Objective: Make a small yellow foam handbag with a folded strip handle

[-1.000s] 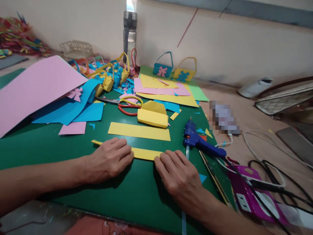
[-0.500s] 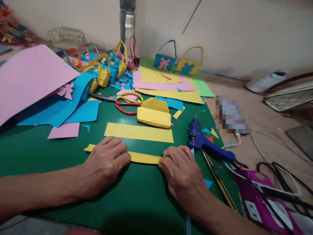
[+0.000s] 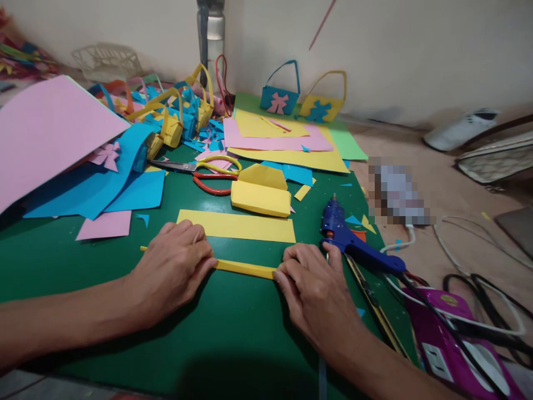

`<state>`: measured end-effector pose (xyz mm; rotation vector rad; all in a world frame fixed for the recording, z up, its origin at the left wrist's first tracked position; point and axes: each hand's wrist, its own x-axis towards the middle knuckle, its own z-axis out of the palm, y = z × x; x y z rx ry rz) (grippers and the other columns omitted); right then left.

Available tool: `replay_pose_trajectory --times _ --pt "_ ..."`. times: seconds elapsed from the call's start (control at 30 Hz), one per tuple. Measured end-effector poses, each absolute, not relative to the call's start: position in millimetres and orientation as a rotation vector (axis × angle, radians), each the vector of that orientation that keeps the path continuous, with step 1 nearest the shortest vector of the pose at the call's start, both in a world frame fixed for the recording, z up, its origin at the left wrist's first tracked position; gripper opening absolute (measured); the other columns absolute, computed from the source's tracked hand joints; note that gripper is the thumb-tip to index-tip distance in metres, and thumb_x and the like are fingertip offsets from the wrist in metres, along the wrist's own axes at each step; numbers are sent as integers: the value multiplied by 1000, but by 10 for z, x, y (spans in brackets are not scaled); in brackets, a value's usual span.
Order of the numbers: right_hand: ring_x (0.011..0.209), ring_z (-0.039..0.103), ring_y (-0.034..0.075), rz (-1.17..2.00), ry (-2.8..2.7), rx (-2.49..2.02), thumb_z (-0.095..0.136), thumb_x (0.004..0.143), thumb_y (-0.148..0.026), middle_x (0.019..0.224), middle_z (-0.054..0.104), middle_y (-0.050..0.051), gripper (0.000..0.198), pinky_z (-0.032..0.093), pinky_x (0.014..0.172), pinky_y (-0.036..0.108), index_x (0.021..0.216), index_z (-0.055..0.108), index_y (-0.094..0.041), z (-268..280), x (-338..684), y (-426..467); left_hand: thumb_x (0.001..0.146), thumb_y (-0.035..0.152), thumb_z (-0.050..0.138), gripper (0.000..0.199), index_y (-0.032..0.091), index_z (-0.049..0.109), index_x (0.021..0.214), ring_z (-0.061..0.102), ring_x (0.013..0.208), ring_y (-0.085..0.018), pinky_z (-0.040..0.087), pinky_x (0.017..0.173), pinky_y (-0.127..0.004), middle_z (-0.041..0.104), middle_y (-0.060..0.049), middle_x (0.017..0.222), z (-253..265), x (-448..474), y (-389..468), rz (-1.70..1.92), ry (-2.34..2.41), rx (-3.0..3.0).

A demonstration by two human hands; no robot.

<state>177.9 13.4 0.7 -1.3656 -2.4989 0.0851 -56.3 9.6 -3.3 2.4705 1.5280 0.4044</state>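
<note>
A narrow folded yellow paper strip (image 3: 245, 269) stretches between my two hands, low over the green table (image 3: 233, 328). My left hand (image 3: 177, 264) pinches it toward its left part, and a small tip of it pokes out beyond the knuckles. Around the strip's right end, the fingers of my right hand (image 3: 310, 278) are closed, hiding that end. Just behind lies a flat yellow paper strip (image 3: 245, 226). Farther back sits a folded yellow paper box (image 3: 261, 197) with its flap raised, touching the scissors (image 3: 214, 175) with red and yellow handles.
A blue glue gun (image 3: 343, 230) and a cutter knife (image 3: 375, 303) lie right of my right hand. Small paper bags (image 3: 170, 130), coloured sheets (image 3: 287, 150) and scraps fill the back. Pink sheets (image 3: 54, 139) are at left. A purple power strip (image 3: 441, 333) with cables sits at the right edge.
The yellow strip between my hands looks narrower, folded over more tightly. My left hand has shifted slightly left, and my right thumb or a finger now sticks up.
</note>
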Motion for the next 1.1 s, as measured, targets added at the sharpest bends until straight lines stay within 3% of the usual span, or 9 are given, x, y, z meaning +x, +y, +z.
replay_pose_trajectory --times 0.5,1.1 --pt "71 48 21 -134 -2561 -1347 45 85 -15 72 58 5 21 29 87 49 69 57 -16 -21 1751 164 90 23 41 29 17 57 66 46 73 -21 29 69 -37 53 -4 71 13 -502 105 267 1580 2653" --pt "70 46 21 -225 -2622 -1330 48 81 -13 69 56 6 18 33 83 44 66 57 -17 -28 1750 177 89 20 38 30 17 55 65 44 65 -18 26 65 -36 53 -3 66 -19 -526 139 288 1531 2641"
